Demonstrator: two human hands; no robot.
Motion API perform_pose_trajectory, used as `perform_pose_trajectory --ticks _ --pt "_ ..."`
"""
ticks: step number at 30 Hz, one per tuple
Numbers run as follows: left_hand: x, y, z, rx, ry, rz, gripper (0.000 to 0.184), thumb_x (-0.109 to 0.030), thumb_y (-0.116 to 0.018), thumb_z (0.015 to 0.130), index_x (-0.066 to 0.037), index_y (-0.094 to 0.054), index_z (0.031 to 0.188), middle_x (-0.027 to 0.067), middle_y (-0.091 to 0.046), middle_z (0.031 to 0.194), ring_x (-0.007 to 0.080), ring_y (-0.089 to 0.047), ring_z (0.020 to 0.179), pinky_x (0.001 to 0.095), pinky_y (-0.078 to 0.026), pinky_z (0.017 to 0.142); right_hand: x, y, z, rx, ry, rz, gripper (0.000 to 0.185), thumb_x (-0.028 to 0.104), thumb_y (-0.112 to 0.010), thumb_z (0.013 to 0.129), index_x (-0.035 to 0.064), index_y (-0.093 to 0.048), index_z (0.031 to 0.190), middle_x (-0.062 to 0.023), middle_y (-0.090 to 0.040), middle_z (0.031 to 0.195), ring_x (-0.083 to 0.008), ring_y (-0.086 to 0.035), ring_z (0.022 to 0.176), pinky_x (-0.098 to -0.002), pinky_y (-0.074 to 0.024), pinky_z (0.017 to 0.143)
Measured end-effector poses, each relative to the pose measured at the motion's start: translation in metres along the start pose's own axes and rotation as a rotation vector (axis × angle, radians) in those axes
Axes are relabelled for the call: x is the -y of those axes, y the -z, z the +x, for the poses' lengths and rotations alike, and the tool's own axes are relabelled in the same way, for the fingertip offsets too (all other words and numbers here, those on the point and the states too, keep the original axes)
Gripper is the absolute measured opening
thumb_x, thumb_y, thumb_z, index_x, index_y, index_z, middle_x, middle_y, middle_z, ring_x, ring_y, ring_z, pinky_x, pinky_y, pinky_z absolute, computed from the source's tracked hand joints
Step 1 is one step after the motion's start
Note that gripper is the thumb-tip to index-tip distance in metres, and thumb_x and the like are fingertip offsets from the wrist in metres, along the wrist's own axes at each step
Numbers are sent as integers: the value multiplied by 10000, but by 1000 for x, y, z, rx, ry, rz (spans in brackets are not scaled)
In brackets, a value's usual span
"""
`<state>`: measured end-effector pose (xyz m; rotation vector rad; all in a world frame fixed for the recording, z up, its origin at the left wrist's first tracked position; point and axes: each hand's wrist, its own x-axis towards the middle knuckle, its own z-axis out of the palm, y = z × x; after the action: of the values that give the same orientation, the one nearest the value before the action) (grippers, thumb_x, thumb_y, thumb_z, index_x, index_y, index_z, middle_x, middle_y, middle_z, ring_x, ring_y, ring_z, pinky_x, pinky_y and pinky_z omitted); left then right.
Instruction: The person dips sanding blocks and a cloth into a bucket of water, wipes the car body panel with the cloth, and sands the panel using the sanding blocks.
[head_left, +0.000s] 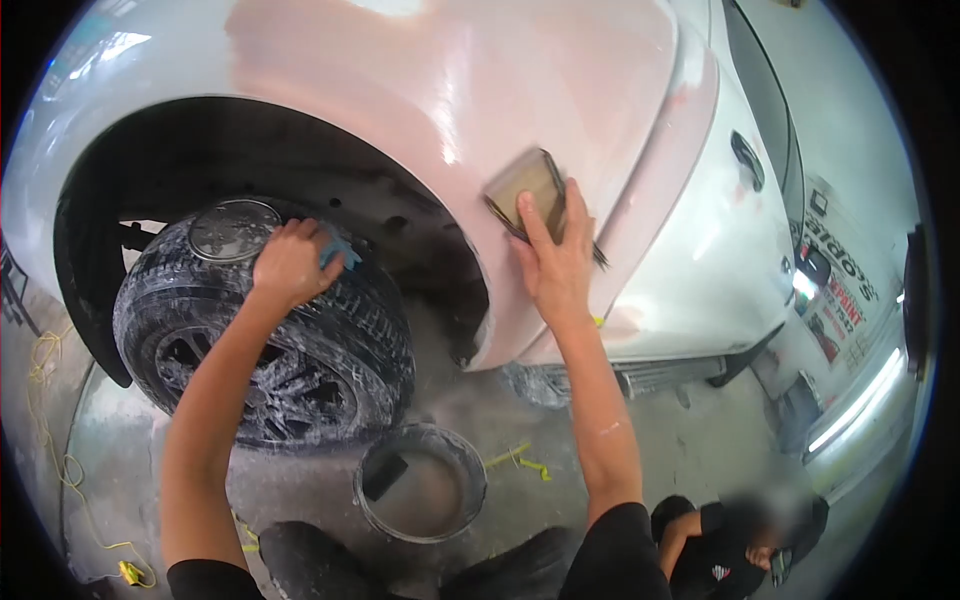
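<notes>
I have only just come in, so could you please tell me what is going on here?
Someone is working bare-handed beside a white car. The right hand holds a tan pad against the pinkish fender. The left hand rests on top of the tire, between a round disc and something blue. Below, a bucket of cloudy liquid stands on the floor. Another person is at the lower right.

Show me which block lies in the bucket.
The dark block, inside the bucket; the tan-topped block is under the right grip, against the fender.
</notes>
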<state>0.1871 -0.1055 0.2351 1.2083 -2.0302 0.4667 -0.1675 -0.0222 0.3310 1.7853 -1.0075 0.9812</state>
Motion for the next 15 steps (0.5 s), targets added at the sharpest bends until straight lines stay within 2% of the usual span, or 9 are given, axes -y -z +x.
perform_pose_trajectory --ticks 2,3,5,7,10,14,15 --pt "1 2 5 -4 13 -14 375 -380 -712 906 -32 -767 1037 164 -689 1149 376 -639 1103 498 -519 995 7 7 32 -4 15 -39 731 131 -821 843 338 -583 1503 -249 -316 1650 -504 -419 1431 -707 -376 1113" --pt "0 1 3 5 22 -28 381 -384 -709 908 -34 -768 1045 164 -688 1156 378 -639 1108 499 -518 1002 15 12 70 -47 94 -69 692 150 -816 848 316 -598 1483 -223 -382 1597 -481 -477 1365 -662 -436 1059" --pt "2 0 3 4 26 -28 379 -381 -708 908 -36 -765 1054 165 -689 1166 381 -641 1117 497 -516 1009 42 17 154 -131 226 -50 624 177 -796 870 317 -614 1450 -194 -458 1504 -442 -525 1291 -612 -472 1003" --pt "-1 3 1 12 30 -25 385 -385 -708 908 -38 -766 1062 164 -692 1190 373 -640 1132 488 -513 1018 60 13 200 -203 265 -109 566 205 -778 891 333 -624 1421 -178 -503 1414 -408 -552 1243 -578 -485 984" --pt "2 4 -2 15 27 -31 398 -399 -706 909 -40 -769 1068 159 -696 1229 349 -637 1153 469 -510 1028 51 23 179 -116 276 -122 596 206 -776 888 379 -612 1435 -183 -476 1493 -416 -543 1285 -559 -485 1003" --pt "4 -1 -5 -8 23 -29 409 -407 -700 913 -38 -769 1075 156 -698 1221 341 -640 1151 466 -511 1026 -8 17 34 33 257 -79 670 95 -817 817 310 -650 1428 -232 -385 1617 -470 -481 1365 -552 -434 1081" --pt "3 0 -4 -13 18 -20 413 -409 -698 914 -36 -767 1078 155 -699 1215 339 -641 1150 466 -511 1026 -6 18 31 24 250 -82 667 79 -820 807 296 -660 1418 -237 -394 1610 -468 -482 1361 -550 -430 1082"
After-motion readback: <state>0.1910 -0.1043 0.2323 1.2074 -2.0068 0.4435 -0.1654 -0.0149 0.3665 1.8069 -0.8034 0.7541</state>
